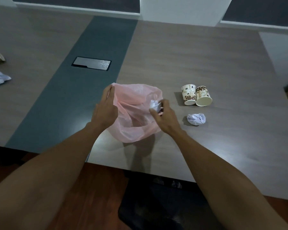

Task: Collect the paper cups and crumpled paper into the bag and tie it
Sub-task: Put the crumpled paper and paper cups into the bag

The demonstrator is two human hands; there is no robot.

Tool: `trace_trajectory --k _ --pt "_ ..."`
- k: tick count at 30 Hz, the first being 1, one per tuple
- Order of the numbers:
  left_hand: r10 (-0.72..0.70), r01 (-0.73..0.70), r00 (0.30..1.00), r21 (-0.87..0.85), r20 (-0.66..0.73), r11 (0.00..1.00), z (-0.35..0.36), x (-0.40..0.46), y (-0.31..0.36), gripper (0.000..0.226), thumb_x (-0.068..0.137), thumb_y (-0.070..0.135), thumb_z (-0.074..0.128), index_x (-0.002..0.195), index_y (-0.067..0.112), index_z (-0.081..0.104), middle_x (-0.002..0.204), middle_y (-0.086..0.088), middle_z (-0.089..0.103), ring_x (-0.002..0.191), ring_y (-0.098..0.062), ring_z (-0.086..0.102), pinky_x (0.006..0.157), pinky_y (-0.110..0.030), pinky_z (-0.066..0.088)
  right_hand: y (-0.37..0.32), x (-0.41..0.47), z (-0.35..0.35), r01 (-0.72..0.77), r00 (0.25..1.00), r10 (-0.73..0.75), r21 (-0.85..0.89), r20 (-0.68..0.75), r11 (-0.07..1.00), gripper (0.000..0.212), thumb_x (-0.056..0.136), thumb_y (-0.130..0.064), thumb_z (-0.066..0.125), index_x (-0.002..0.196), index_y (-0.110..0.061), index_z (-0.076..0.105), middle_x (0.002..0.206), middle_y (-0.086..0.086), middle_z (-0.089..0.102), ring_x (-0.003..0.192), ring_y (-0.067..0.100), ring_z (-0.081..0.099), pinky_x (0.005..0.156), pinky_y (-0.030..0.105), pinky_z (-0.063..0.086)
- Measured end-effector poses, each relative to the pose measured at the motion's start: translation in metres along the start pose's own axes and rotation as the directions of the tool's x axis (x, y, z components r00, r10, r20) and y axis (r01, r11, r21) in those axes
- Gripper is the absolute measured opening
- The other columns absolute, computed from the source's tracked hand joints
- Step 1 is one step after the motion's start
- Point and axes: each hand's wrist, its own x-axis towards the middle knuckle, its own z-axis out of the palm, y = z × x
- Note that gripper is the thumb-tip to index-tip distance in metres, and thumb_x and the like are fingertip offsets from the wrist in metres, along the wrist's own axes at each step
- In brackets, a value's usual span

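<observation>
Pinching crumpled paper (154, 104), right hand (165, 117) hovers over bag (133, 113); left hand (105, 107) grips rim.

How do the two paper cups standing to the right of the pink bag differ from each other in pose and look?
The left cup stands upside down on its rim, its base up; the right cup is tilted, its open mouth turned toward the camera. The left cup looks whiter with scattered brown marks; the right cup shows denser brown print. Both are small patterned paper cups, side by side and touching, on the table.
</observation>
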Motion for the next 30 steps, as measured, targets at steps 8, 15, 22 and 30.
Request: trace_trajectory --k 8,15,22,30 --pt "0.055 -0.056 0.998 -0.025 -0.02 0.998 0.009 -0.011 0.017 0.075 0.088 -0.002 0.049 0.157 0.015 0.024 0.165 0.009 0.014 0.087 -0.038 0.063 0.071 -0.052 0.055 0.043 0.003 -0.036 -0.259 0.945 0.145 -0.403 -0.292 0.878 0.043 0.095 -0.018 0.054 0.136 -0.01 0.048 0.138 0.021 0.054 0.128 0.041 0.047 0.102 0.051 0.04" --pt "0.044 -0.031 0.994 0.129 -0.096 0.991 0.014 -0.016 0.017 0.058 0.087 0.018 0.064 0.138 0.033 0.041 0.159 -0.004 0.023 0.069 -0.035 0.062 0.067 -0.047 0.058 0.107 -0.007 -0.071 -0.473 0.877 0.427 -0.561 -0.222 0.68 0.039 0.1 -0.017 0.051 0.138 -0.023 0.047 0.151 0.022 0.032 0.134 0.046 0.034 0.108 0.053 0.032" --pt "-0.023 0.027 0.999 0.109 -0.038 0.994 0.007 0.002 0.015 0.046 0.096 0.022 0.056 0.141 0.023 0.046 0.158 0.001 0.027 0.09 -0.038 0.065 0.082 -0.049 0.054 0.062 0.001 -0.054 -0.191 0.909 0.127 -0.126 -0.397 0.974 0.035 0.094 -0.034 0.064 0.119 -0.013 0.05 0.109 0.014 0.069 0.097 0.035 0.066 0.082 0.045 0.053" --pt "-0.039 0.039 0.999 0.013 -0.001 0.999 0.017 0.017 0.03 0.069 0.089 -0.002 0.049 0.152 0.02 0.032 0.161 0.004 0.026 0.104 -0.037 0.06 0.085 -0.048 0.049 -0.008 0.014 0.013 -0.02 1.0 0.02 0.113 0.009 0.993 0.038 0.085 -0.041 0.08 0.105 -0.025 0.052 0.095 -0.009 0.064 0.082 0.008 0.063 0.07 0.023 0.052"
